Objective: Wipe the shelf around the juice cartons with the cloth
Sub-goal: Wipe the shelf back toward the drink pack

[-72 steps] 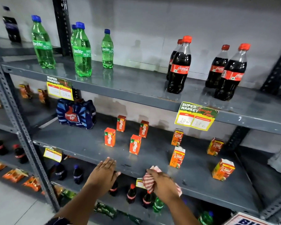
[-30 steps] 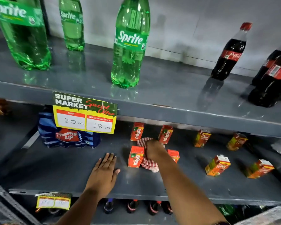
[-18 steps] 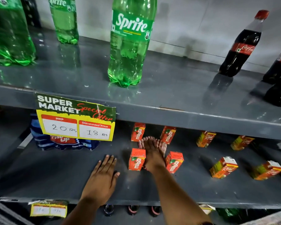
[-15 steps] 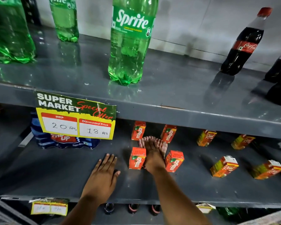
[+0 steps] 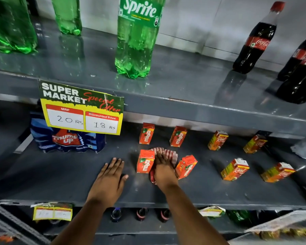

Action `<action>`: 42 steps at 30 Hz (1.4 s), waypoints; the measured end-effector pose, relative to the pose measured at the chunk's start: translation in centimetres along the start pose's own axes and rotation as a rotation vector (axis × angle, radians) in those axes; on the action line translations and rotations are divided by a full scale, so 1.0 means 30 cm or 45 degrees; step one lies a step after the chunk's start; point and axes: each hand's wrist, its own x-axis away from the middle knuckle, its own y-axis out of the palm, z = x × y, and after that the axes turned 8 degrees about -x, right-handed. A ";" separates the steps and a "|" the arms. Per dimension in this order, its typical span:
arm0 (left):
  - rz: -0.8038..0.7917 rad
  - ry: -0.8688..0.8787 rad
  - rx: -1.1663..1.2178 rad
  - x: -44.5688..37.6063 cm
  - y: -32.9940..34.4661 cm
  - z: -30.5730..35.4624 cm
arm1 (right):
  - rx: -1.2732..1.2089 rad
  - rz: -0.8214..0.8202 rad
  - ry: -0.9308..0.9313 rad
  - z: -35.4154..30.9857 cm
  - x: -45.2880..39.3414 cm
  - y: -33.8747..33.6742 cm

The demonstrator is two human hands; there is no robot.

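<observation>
My right hand point(image 5: 163, 169) presses a red-and-white striped cloth point(image 5: 168, 153) flat on the grey middle shelf point(image 5: 60, 177). The cloth lies between two front orange Maaza cartons, the left carton point(image 5: 145, 163) and the tilted right carton point(image 5: 186, 167). Two more Maaza cartons point(image 5: 146, 133) point(image 5: 177, 136) stand behind. Several Real juice cartons point(image 5: 234, 169) are spread to the right. My left hand point(image 5: 109, 179) rests flat and open on the shelf, left of the cartons, holding nothing.
A blue Thums Up pack point(image 5: 67, 138) sits at the shelf's left, half behind a yellow price sign point(image 5: 81, 110). The upper shelf point(image 5: 193, 105) overhangs, carrying Sprite bottles point(image 5: 136, 38) and Coca-Cola bottles point(image 5: 254, 41). More bottles point(image 5: 141, 213) stand on the shelf below.
My right hand has pulled the cloth back toward me, from between the rear cartons to between the front two. The left hand stays planted.
</observation>
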 end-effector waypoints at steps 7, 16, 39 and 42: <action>0.022 0.029 -0.034 0.006 -0.005 0.008 | -0.041 0.088 -0.021 0.001 0.071 0.020; -0.003 0.017 -0.043 0.004 -0.012 0.014 | -0.102 0.125 -0.060 -0.005 0.184 0.029; -0.081 -0.056 -0.204 0.118 -0.038 0.039 | -0.320 -0.212 -0.042 -0.071 0.670 -0.106; -0.063 -0.103 -0.208 0.134 -0.066 0.030 | -0.381 -0.182 -0.054 -0.166 0.653 -0.133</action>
